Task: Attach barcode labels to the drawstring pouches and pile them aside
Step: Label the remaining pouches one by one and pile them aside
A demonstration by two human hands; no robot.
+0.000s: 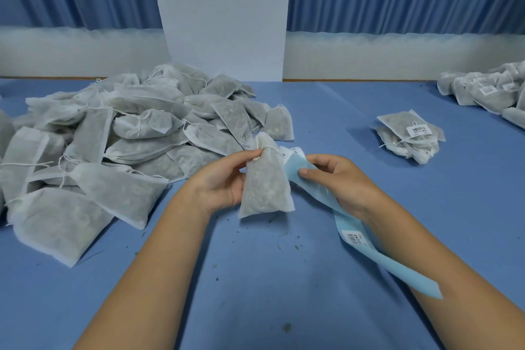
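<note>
Label strip clamped in right grip — pouch long axis upright, neck up, clamped in left grip

A heap of pouches was spread over the left of the table, reaching back to a pillar set behind the far edge. A small pile was placed to the right, well apart from the heap, and a further pile was laid behind it at the far right. Nearer the front, between heap and small pile, one pouch was held in the left hand, with a label strip held just to its right by the right hand.
</note>
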